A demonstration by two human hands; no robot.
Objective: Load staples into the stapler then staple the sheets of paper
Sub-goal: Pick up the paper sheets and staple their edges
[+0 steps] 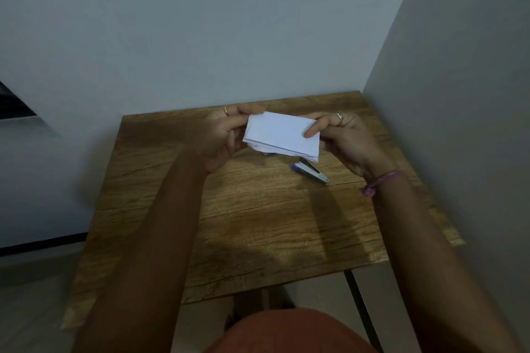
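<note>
Above the far half of a wooden tabletop (pixel 258 223), a small stack of white sheets of paper (pixel 282 132) is held in the air between both hands. The stack's left end is gripped by the left hand (pixel 222 135), with the fingers curled behind the sheets and a gold ring (pixel 226 110) worn on one finger. The right end is pinched by the right hand (pixel 344 137), its thumb laid on the upper face of the stack near the right edge; a silver ring (pixel 339 116) is worn on a finger and a pink thread band (pixel 381 180) is tied at the wrist. The near edges of the sheets are seen slightly fanned. A stapler (pixel 311 170), blue with a metal top, is lying on the tabletop just below the right corner of the paper, apart from both hands. A small dark-blue item beneath the stack is mostly hidden and cannot be identified. The tabletop is set into a corner of pale walls (pixel 200 37).
</note>
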